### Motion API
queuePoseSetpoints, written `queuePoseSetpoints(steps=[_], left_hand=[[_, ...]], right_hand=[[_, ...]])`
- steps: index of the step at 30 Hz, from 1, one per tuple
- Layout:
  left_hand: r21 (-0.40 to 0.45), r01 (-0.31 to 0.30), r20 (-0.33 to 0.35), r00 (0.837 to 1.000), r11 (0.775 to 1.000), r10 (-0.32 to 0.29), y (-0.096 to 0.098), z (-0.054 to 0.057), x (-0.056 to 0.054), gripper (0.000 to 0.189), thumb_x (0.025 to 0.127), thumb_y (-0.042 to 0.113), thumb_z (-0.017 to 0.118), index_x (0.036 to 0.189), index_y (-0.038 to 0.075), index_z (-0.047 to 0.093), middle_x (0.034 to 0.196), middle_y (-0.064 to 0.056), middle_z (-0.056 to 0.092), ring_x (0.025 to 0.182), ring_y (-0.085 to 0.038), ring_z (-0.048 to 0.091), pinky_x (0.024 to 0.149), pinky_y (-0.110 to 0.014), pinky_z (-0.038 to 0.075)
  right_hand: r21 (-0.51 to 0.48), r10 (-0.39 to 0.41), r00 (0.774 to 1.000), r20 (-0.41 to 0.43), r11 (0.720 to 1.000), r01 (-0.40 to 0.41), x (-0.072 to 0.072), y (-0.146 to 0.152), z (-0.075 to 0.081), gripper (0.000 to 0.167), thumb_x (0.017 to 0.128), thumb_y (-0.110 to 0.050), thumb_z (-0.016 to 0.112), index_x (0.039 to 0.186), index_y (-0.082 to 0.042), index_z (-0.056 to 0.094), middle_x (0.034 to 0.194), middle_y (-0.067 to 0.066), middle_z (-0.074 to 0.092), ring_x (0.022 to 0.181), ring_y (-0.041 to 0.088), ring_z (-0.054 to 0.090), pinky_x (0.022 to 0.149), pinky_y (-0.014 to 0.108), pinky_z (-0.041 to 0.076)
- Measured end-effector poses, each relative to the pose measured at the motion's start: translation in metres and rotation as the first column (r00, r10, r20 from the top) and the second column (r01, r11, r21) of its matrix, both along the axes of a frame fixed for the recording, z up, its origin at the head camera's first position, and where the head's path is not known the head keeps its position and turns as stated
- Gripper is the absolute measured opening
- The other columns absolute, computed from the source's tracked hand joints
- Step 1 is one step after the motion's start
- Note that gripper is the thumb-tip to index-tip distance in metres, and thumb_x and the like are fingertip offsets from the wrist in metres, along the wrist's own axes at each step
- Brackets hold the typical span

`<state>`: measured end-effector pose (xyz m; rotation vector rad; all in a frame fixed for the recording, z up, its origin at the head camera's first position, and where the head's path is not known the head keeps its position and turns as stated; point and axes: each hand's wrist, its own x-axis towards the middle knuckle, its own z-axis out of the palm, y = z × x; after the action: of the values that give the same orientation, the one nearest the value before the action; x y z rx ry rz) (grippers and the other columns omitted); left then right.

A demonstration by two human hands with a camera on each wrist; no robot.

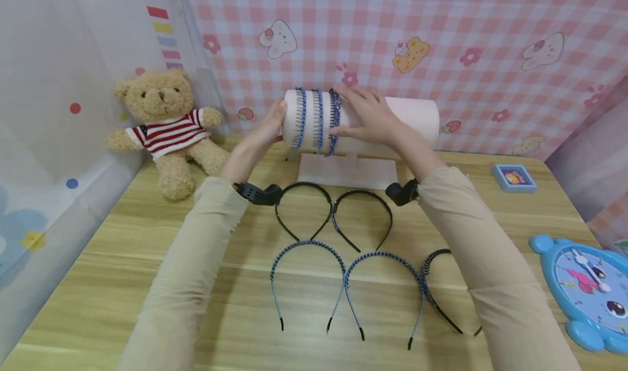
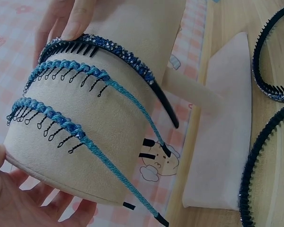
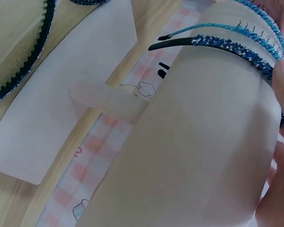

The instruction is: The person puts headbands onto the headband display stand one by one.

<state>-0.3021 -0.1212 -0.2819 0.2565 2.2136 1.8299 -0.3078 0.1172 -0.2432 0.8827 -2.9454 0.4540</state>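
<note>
A pale padded display roll (image 1: pixel 412 117) lies sideways on a stand with a flat base (image 1: pixel 343 175). My left hand (image 1: pixel 265 126) grips the roll's left end, thumb on one side and fingers (image 2: pixel 47 203) curled at the rim. Two blue braided headbands with wire teeth, an outer one (image 1: pixel 301 115) and an inner one (image 1: pixel 320 123), sit around the roll near that end. To their right is a black toothed headband with blue glitter (image 1: pixel 336 115). My right hand (image 1: pixel 370 115) reaches over the roll and holds this glitter headband at its arch, thumb in front, fingers on top.
Two black headbands, left (image 1: pixel 278 213) and right (image 1: pixel 391 218), lie before the stand. Nearer are two blue braided headbands (image 1: pixel 308 243) (image 1: pixel 382 255) and another black one (image 1: pixel 432 300), partly under my right sleeve. A teddy bear (image 1: pixel 171 120), small blue frame (image 1: pixel 514 178) and blue clock (image 1: pixel 589 295) flank them.
</note>
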Motion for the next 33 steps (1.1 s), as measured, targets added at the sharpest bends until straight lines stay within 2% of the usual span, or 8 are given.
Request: queuePoseSetpoints(steps=[4,10,14,18,22,26,29,33], left_hand=[[-0.001,0.012,-0.006,1.0,1.0,-0.012,-0.001,0.0,-0.001,0.056,0.099,0.044,0.013,0.147,0.021,-0.002,0.155,-0.002,0.0,0.142,-0.02,0.008,0.114,-0.044,0.023],[-0.011,0.002,0.012,1.0,1.0,-0.002,0.002,0.001,-0.001,0.055,0.099,0.045,0.013,0.147,0.023,0.001,0.154,-0.002,0.005,0.141,-0.021,0.012,0.114,-0.043,0.023],[-0.019,-0.008,0.022,1.0,1.0,0.008,0.002,0.003,-0.001,0.055,0.098,0.046,0.012,0.147,0.024,0.001,0.154,-0.002,0.005,0.141,-0.021,0.012,0.114,-0.043,0.023],[-0.031,0.002,0.02,1.0,1.0,-0.001,0.001,0.003,0.0,0.055,0.098,0.046,0.012,0.147,0.024,0.0,0.154,-0.001,0.003,0.142,-0.02,0.011,0.114,-0.043,0.023],[-0.037,-0.001,0.02,1.0,0.999,0.002,-0.001,0.004,0.0,0.055,0.098,0.047,0.012,0.147,0.025,0.001,0.154,-0.001,0.005,0.142,-0.02,0.011,0.114,-0.043,0.023],[-0.036,-0.008,0.018,1.0,0.999,0.008,-0.002,0.003,0.0,0.055,0.098,0.047,0.012,0.147,0.024,0.002,0.154,-0.002,0.007,0.141,-0.02,0.013,0.114,-0.043,0.023],[-0.024,-0.005,0.014,1.0,1.0,0.006,-0.001,0.002,0.0,0.055,0.098,0.046,0.013,0.147,0.023,0.002,0.154,-0.003,0.007,0.141,-0.02,0.014,0.113,-0.043,0.024],[-0.001,0.003,0.01,1.0,1.0,-0.003,-0.002,0.002,0.0,0.055,0.098,0.046,0.013,0.147,0.024,0.002,0.155,-0.001,0.005,0.142,-0.019,0.011,0.113,-0.044,0.023]], right_hand=[[-0.024,-0.039,0.999,-0.024,0.999,0.038,0.005,0.023,0.003,0.1,0.077,-0.058,0.063,0.148,-0.019,0.005,0.154,0.009,0.012,0.141,0.034,0.008,0.114,0.056,0.0],[-0.139,-0.215,0.976,0.015,0.967,0.215,0.017,0.085,-0.004,0.113,0.07,-0.052,0.072,0.148,-0.016,-0.001,0.154,0.014,0.002,0.141,0.038,-0.001,0.112,0.06,-0.002],[-0.237,-0.264,0.964,0.025,0.936,0.262,0.023,0.12,-0.025,0.115,0.066,-0.041,0.08,0.147,-0.006,0.005,0.149,0.026,0.014,0.137,0.044,0.011,0.11,0.063,0.008],[-0.272,-0.228,0.969,0.094,0.93,0.245,0.03,0.139,-0.057,0.114,0.064,-0.029,0.083,0.145,0.0,0.009,0.144,0.031,0.022,0.133,0.047,0.019,0.108,0.063,0.017],[-0.109,-0.239,0.919,0.315,0.952,0.285,0.037,0.135,-0.084,0.107,0.073,-0.036,0.076,0.143,0.006,0.008,0.144,0.035,0.016,0.133,0.051,0.013,0.107,0.065,0.015],[0.073,-0.218,0.867,0.448,0.975,0.208,0.041,0.117,-0.105,0.079,0.083,-0.041,0.064,0.131,0.014,0.033,0.13,0.036,0.039,0.12,0.048,0.038,0.099,0.057,0.036],[0.046,-0.13,0.866,0.484,0.991,0.123,0.042,0.099,-0.116,0.057,0.085,-0.032,0.063,0.119,0.012,0.047,0.112,0.027,0.055,0.101,0.035,0.053,0.087,0.044,0.047],[0.013,-0.074,0.877,0.474,0.997,0.077,0.042,0.077,-0.124,0.044,0.084,-0.019,0.064,0.116,0.009,0.051,0.102,0.02,0.057,0.09,0.026,0.053,0.077,0.033,0.049]])
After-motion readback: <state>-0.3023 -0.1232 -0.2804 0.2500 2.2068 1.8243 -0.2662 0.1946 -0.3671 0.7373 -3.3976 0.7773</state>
